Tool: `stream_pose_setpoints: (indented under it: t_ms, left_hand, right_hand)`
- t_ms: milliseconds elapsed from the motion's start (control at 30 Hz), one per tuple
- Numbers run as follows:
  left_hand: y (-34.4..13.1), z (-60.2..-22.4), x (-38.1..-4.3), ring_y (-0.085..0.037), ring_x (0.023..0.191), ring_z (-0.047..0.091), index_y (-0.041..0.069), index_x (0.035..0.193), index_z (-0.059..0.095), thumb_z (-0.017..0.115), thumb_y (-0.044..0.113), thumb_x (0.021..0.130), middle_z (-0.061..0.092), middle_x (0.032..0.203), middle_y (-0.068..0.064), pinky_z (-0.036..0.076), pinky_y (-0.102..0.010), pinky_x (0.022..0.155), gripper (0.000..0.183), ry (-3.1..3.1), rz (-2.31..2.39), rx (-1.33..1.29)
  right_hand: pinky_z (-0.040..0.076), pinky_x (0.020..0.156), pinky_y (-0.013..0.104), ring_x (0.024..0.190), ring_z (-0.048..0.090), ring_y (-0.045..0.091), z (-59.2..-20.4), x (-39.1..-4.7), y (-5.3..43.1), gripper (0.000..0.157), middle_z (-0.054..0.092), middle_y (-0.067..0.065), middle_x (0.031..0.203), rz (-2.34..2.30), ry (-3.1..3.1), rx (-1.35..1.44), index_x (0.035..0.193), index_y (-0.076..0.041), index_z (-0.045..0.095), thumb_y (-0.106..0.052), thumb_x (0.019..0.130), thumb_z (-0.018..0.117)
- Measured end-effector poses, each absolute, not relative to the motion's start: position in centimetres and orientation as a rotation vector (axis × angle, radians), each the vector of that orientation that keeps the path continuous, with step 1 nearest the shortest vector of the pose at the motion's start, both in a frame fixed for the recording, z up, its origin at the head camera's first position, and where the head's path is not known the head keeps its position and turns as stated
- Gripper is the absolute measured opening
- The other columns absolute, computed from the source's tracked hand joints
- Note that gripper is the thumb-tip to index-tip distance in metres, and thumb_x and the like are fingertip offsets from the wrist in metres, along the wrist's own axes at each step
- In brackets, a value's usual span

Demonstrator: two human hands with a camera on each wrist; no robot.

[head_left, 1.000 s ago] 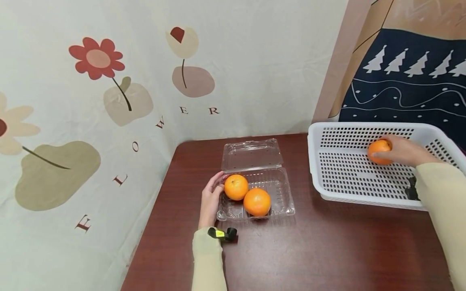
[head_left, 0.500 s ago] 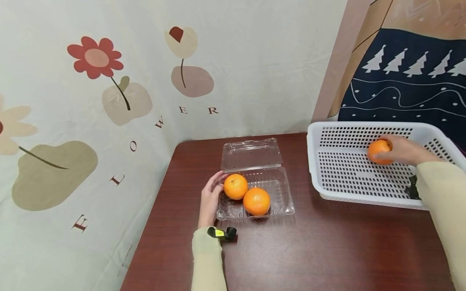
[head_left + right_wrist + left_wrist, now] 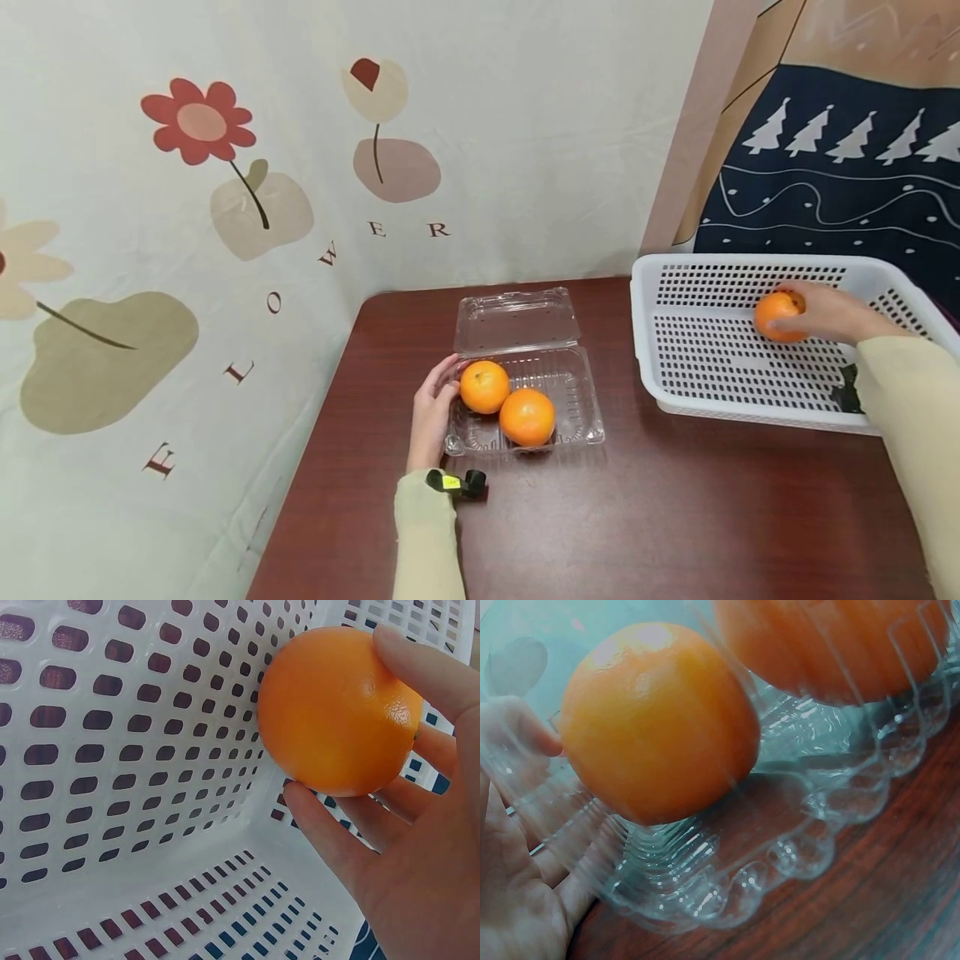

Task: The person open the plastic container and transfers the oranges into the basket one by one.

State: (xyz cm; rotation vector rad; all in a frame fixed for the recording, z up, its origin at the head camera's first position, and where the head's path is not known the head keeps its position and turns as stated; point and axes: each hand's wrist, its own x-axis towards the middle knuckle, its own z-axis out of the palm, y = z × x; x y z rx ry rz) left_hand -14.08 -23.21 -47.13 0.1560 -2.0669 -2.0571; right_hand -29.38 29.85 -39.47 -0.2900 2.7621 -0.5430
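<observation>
While the right hand (image 3: 832,315) grips it with thumb and fingers, the orange (image 3: 337,712) looks round, bright and shiny, and it is inside the white basket (image 3: 750,363). The left hand (image 3: 432,417) lies loose against the clear box (image 3: 576,392), where two more oranges (image 3: 528,417) sit. Since half a second ago, everything has stayed put.

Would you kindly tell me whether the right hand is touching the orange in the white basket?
Touching: the right wrist view shows the right hand gripping the orange with thumb and fingers curled around it.
</observation>
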Motion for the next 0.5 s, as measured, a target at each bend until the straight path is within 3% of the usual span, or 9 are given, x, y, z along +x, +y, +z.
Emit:
stream_pose_setpoints:
  t_ms: [200, 500]
  left_hand:
    - [-23.1, -46.2, -13.8, -0.013, 0.113, 0.049, 0.013, 0.127, 0.049, 0.043, 0.004, 0.091, 0.055, 0.121, -0.003, 0.035, -0.027, 0.097, 0.038, -2.066, -2.104, 0.152]
    - [-22.8, -45.2, -13.3, -0.017, 0.115, 0.048, 0.009, 0.129, 0.047, 0.042, 0.002, 0.091, 0.053, 0.123, -0.008, 0.035, -0.028, 0.097, 0.039, -2.079, -2.096, 0.148]
  right_hand:
    - [0.030, 0.081, 0.064, 0.095, 0.038, 0.046, -39.4, -29.3, 29.8, 0.086, 0.034, 0.036, 0.116, -0.546, 2.765, -0.306, 0.129, 0.014, 0.025, -0.048, 0.080, 0.057]
    - [0.028, 0.083, 0.064, 0.097, 0.038, 0.046, -38.8, -29.4, 29.6, 0.072, 0.036, 0.035, 0.117, -0.534, 2.787, -0.336, 0.126, 0.012, 0.032, -0.040, 0.083, 0.057]
